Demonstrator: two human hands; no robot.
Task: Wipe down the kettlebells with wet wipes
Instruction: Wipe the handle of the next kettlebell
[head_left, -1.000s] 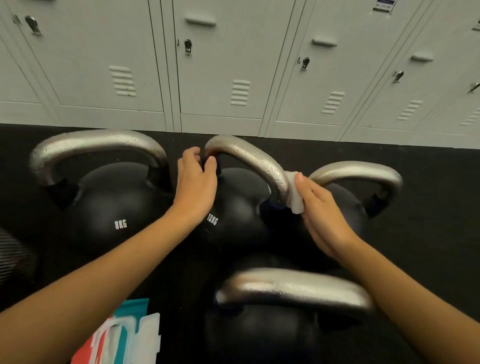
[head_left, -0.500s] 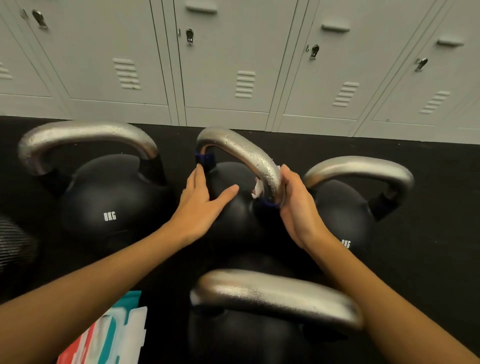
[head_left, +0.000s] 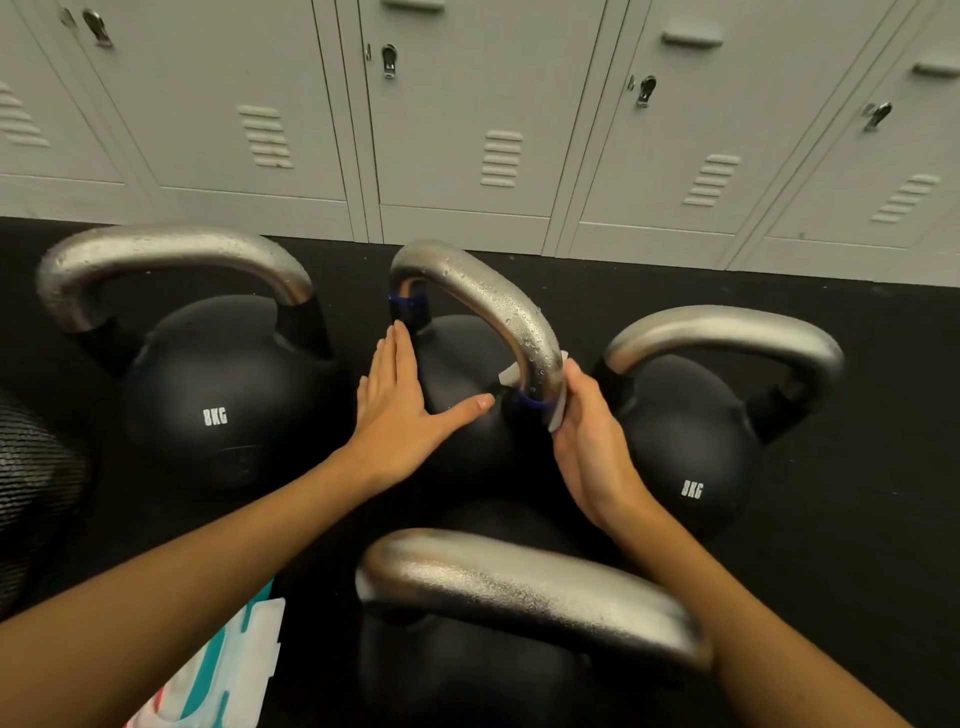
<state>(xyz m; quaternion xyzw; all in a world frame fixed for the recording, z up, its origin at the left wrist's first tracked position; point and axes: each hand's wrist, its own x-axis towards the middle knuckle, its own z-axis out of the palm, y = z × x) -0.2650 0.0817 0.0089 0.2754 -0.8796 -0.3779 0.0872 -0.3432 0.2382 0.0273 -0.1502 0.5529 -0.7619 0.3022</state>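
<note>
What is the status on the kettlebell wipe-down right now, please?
Left hand flat on middle kettlebell body. Right hand grips wet wipe around its handle's near end. Nothing in the way.

black kettlebells (head_left: 457, 374) upright, white wipe (head_left: 558, 410) on handle

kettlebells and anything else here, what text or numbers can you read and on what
"8KG" in white on the left kettlebell.
"8KG" in white on the right kettlebell.
Middle kettlebell: no marking shows; the left hand lies flat on its body.
Near kettlebell: no marking in view.
Wipes pack: print cut off, unreadable.
Lockers: no readable labels.
</note>
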